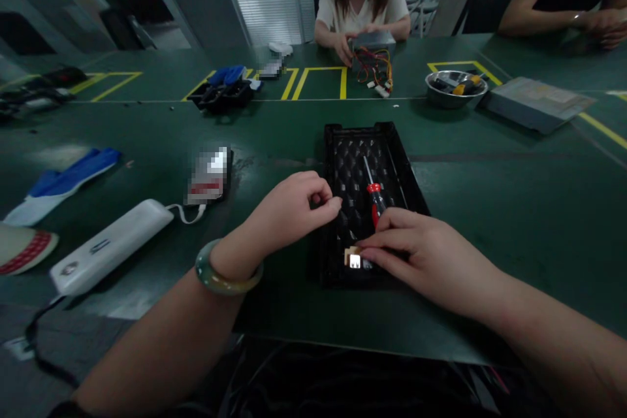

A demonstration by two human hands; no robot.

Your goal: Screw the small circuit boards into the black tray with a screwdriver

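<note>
In front of me lies a black plastic tray [409,176] with a dimpled bottom. My right hand [421,248] pinches a small tan piece with a shiny metal USB port [354,260] between thumb and fingertips, low over the tray's near end. A red and black screwdriver [375,194] lies in the tray, shaft pointing away, its handle end partly hidden behind my right hand. My left hand [298,209], with a green bangle [228,277] on its wrist, hovers at the tray's left edge. Its fingers are curled closed and nothing shows in them.
Left of me are a white power strip [115,245], a phone [210,176] and a blue-white glove [63,183]. Farther back stand a black box with blue items [223,88], a metal bowl of tools [455,88] and a flat grey panel [539,103]. Across, a person holds a wired metal box [375,46].
</note>
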